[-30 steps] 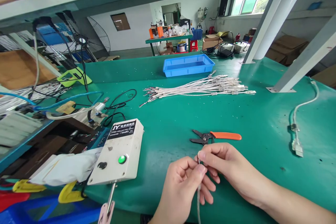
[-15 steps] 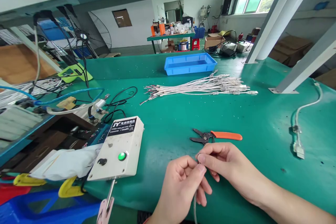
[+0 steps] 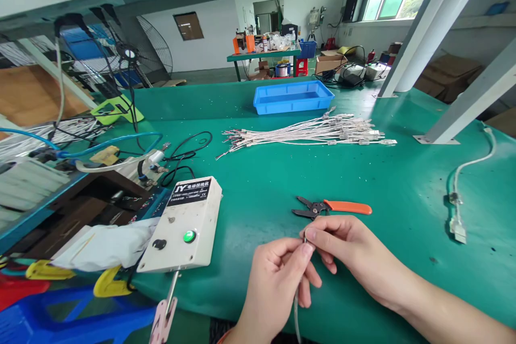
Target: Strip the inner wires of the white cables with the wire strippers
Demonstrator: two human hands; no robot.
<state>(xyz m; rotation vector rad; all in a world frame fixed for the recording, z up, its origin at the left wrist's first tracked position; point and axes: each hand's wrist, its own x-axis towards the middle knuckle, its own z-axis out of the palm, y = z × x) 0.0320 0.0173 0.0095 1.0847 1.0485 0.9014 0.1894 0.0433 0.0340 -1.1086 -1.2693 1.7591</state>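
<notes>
Close to the table's front edge, my left hand [image 3: 280, 277] pinches a thin grey-white cable [image 3: 296, 314] near its end; the rest of the cable hangs down below the hand. My right hand [image 3: 336, 239] meets it there, thumb and fingertips closed on the dark tip of the same cable. Fine detail of that tip is hidden by the fingers. Just beyond my right hand lie wire strippers [image 3: 318, 208] with an orange handle, jaws apart and pointing left.
A white wire-twisting machine [image 3: 185, 226] with a lit green button stands left. Bundled white USB cables [image 3: 306, 133] lie beyond, before a blue tray [image 3: 292, 106]. One USB cable [image 3: 456, 193] lies right, near a metal post [image 3: 463, 99]. A blue stool [image 3: 80, 317] is lower left.
Both hands have shifted very slightly, staying together at the cable's end. The hanging cable has swung a little left. The view has moved slightly.
</notes>
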